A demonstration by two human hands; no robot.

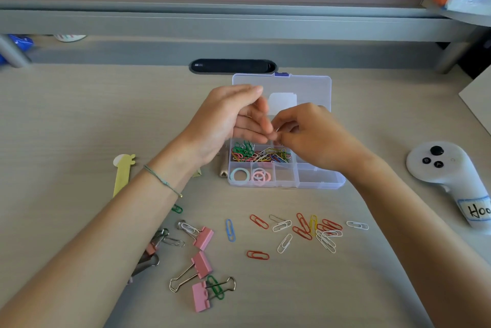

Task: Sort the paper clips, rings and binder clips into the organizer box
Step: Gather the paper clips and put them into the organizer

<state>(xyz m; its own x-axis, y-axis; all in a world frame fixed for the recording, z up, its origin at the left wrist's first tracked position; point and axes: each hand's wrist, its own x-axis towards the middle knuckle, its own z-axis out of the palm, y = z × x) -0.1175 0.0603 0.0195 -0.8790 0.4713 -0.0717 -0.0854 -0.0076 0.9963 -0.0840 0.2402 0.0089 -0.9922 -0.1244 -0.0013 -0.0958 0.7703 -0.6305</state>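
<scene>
- The clear organizer box [321,181] lies open in the middle of the desk [79,115], its lid [313,88] folded back flat, a small blue latch [281,74] at the far edge.
- A back compartment holds a heap of mixed-colour paper clips [255,153]; a front compartment holds a mint ring [239,175], the next one pink rings [261,176].
- Both hands meet above the box. The left hand [225,120] has its fingers loosely extended; the right hand [308,136] pinches a thin wire piece [276,129], too blurred to name, which the left fingertips touch.
- Loose paper clips [305,229], red, white, yellow and blue, lie scattered on the desk in front of the box.
- Pink binder clips [203,237] lie to the front left, one with a green paper clip [215,286] across it.
- A yellow giraffe-shaped bookmark [122,176] lies to the left.
- A white game controller [449,171] lies at the right; its buttons read "A" and "B", its handwritten label [475,209] shows "Hoo", cut off.
</scene>
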